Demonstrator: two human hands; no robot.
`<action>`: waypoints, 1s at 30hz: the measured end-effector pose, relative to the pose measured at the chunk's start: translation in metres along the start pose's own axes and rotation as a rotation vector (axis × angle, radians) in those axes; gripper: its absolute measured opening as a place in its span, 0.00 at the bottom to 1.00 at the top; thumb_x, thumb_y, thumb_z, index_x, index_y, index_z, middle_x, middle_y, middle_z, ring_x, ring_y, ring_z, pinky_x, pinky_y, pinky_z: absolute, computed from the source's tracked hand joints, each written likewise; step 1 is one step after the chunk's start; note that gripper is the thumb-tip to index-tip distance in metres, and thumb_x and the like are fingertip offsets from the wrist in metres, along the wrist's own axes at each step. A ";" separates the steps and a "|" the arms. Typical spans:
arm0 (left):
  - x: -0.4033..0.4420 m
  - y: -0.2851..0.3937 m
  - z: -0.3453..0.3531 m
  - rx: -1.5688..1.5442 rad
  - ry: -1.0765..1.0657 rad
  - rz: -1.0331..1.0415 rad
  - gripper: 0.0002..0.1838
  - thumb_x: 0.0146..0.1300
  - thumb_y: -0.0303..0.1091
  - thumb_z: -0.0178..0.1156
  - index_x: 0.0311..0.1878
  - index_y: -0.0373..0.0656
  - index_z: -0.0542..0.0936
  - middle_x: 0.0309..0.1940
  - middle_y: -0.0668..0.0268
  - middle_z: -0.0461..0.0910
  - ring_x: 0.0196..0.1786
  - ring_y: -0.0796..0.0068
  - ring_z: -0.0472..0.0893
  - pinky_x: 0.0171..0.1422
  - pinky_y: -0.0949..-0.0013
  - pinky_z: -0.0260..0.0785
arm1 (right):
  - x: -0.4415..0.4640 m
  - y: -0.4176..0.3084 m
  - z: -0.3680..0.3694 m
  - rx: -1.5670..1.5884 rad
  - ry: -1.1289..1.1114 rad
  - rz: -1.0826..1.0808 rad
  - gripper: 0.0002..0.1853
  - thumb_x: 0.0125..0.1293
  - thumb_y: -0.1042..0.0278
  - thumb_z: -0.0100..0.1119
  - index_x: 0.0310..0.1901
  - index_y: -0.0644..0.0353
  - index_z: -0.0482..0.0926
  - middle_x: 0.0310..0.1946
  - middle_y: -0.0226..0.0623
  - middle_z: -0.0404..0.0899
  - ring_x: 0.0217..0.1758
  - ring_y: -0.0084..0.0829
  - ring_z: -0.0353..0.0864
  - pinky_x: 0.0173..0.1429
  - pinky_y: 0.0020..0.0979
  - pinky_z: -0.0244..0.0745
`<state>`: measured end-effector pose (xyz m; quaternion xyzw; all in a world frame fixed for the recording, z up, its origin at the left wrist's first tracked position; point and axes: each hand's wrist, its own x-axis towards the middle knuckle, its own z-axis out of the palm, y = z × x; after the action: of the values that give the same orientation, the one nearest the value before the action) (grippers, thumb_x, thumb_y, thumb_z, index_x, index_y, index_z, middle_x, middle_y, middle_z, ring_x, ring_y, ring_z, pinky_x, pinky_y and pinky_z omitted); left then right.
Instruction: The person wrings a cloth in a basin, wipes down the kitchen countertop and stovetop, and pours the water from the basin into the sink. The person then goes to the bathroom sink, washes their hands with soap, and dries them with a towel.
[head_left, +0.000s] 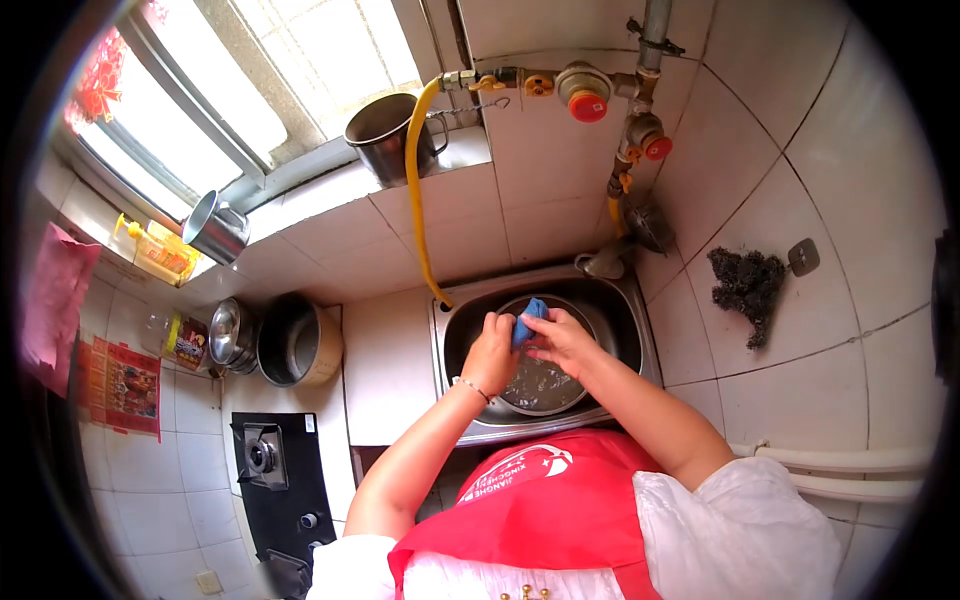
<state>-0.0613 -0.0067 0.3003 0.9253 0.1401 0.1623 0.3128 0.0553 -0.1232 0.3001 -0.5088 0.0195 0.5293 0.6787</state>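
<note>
Above the sink (648, 350), the left hand (491, 357) curls its fingers round a blue cloth (530, 318); the right hand (564, 344) pinches it loosely. It seems soft, light, best gripped bunched.

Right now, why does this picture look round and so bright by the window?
In the head view, dark corners and curving wall tiles suggest a wide lens; same head view, daylight bleaches the window, but the left hand, right hand and blue item look fairly clear.

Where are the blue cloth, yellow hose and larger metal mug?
Blue cloth (524, 327), head view: its exposed face.
Yellow hose (412, 170), head view: its hanging length.
Larger metal mug (380, 158), head view: its outer side.
</note>
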 end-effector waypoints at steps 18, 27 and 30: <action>-0.031 -0.038 -0.067 -0.476 -0.086 -0.261 0.15 0.64 0.44 0.61 0.47 0.44 0.76 0.27 0.71 0.75 0.23 0.84 0.73 0.26 0.78 0.66 | -0.018 0.017 0.073 -0.087 -0.073 -0.136 0.13 0.65 0.62 0.60 0.47 0.56 0.75 0.39 0.28 0.78 0.40 0.19 0.78 0.44 0.21 0.71; -0.031 -0.068 -0.107 -1.351 -0.516 -0.546 0.17 0.70 0.43 0.51 0.54 0.43 0.69 0.28 0.65 0.77 0.25 0.77 0.76 0.29 0.76 0.68 | -0.049 -0.001 0.100 0.121 -0.015 -0.471 0.03 0.69 0.67 0.50 0.40 0.54 0.70 0.37 0.29 0.77 0.40 0.23 0.77 0.49 0.31 0.72; -0.028 -0.108 -0.092 -0.896 -0.523 -0.512 0.23 0.68 0.44 0.53 0.60 0.40 0.66 0.32 0.61 0.79 0.31 0.72 0.80 0.34 0.72 0.73 | -0.066 -0.009 0.104 0.150 0.005 -0.541 0.02 0.70 0.68 0.48 0.40 0.54 0.69 0.35 0.29 0.75 0.38 0.22 0.77 0.43 0.29 0.74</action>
<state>-0.1397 0.1148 0.2962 0.6484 0.1952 -0.1091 0.7277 -0.0203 -0.0946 0.3935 -0.4451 -0.0763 0.3249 0.8310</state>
